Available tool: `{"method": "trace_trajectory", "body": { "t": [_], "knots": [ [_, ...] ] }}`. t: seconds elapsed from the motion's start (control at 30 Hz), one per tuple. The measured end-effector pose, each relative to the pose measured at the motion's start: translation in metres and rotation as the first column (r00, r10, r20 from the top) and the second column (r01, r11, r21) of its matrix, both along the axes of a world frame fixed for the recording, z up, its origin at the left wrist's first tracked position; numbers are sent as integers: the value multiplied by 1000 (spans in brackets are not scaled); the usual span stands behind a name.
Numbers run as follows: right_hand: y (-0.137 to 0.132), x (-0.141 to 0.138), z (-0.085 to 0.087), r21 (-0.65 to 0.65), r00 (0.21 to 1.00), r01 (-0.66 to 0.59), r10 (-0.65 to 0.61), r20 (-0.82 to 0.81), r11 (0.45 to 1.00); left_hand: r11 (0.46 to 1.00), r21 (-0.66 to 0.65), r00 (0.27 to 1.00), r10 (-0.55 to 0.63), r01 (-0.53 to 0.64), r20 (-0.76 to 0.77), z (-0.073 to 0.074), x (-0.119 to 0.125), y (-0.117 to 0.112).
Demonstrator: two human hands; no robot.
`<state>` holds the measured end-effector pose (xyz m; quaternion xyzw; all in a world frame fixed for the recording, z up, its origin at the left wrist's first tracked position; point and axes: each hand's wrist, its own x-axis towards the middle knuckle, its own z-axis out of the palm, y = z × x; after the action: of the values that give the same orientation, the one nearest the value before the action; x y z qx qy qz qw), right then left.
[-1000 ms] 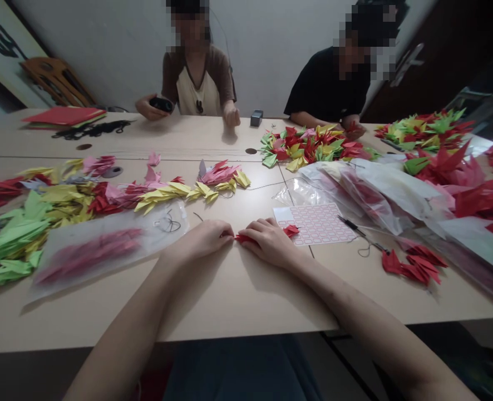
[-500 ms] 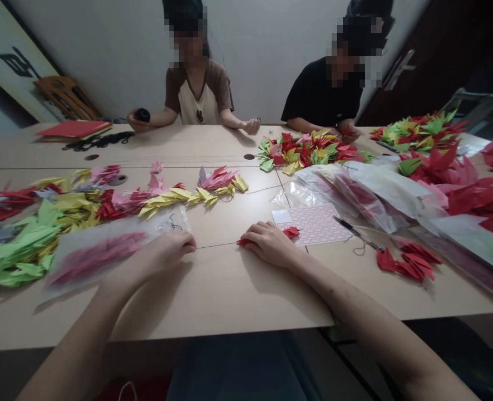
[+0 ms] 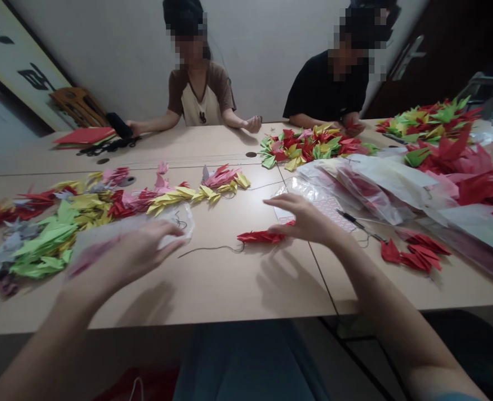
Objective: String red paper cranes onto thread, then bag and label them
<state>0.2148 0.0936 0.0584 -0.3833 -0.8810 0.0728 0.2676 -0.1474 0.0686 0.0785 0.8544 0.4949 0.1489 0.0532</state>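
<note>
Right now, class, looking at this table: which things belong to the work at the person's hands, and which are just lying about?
At the hands: left hand, right hand, plastic sleeve, red paper cranes, thread.

Lying about: sticker sheet, black-handled tool, red paper stack, wooden chair.

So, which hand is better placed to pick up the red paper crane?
Probably the right hand: it hovers open just beside the red paper crane, while the left hand is farther away, at the translucent plastic bag.
</note>
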Motion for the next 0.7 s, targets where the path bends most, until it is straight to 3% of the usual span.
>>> {"method": "trace_trajectory", "body": {
  "t": [0.07,0.17,0.27,0.47,0.7],
  "knots": [
    [6,26,1,-67,999,11,-9,31,998,988,16,988,-155,155,5,-6,50,5],
    [12,52,-13,-173,996,-19,34,85,985,949,26,949,-314,313,35,-26,115,19],
    [11,56,-31,-212,994,-72,88,66,975,936,21,934,-353,352,56,-48,152,30],
    [8,41,-43,-178,992,-42,62,109,983,911,182,917,-389,369,86,-74,163,32],
    [-2,27,-40,-175,989,57,-32,142,983,930,170,930,-347,324,122,-75,159,33]
  ]
}}
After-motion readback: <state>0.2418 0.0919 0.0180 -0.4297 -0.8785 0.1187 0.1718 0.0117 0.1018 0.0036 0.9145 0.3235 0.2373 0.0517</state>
